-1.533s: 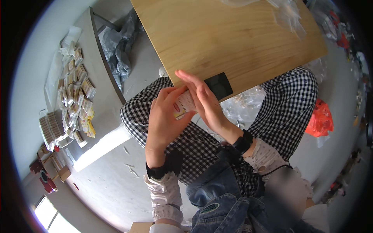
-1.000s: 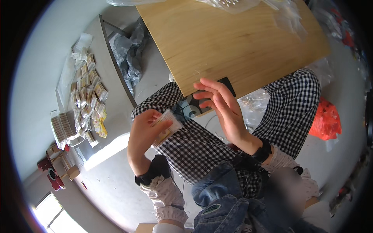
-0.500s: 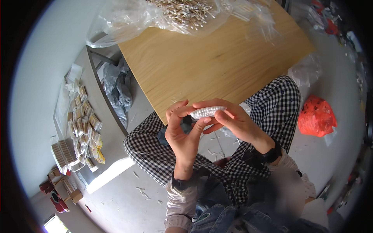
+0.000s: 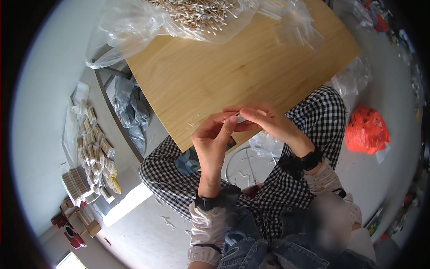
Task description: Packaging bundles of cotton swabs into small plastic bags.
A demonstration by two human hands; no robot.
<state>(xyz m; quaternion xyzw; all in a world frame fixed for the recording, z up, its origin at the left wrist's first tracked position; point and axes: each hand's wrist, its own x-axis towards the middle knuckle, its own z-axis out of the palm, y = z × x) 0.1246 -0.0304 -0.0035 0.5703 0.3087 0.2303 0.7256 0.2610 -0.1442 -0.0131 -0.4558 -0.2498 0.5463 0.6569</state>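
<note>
Over the table's near edge, both hands are closed around a small bundle of cotton swabs (image 4: 241,119). Only a whitish sliver of it shows between the fingers; whether a wrapper surrounds it I cannot make out. My left hand (image 4: 214,133) grips from the left, thumb pointing up against the bundle. From the right comes my right hand (image 4: 268,123), its thumb laid across the top and its fingers curled behind.
Loose cotton swabs (image 4: 197,15) lie heaped on a clear plastic bag (image 4: 134,27) at the wooden table's (image 4: 242,67) far side. Packed swab bundles (image 4: 96,143) lie at left. A red plastic bag (image 4: 366,129) sits on the floor at right.
The bundle has turned, so its rows of white tips no longer face up. My right hand's thumb and fingers have closed over it, and both hands have moved slightly up.
</note>
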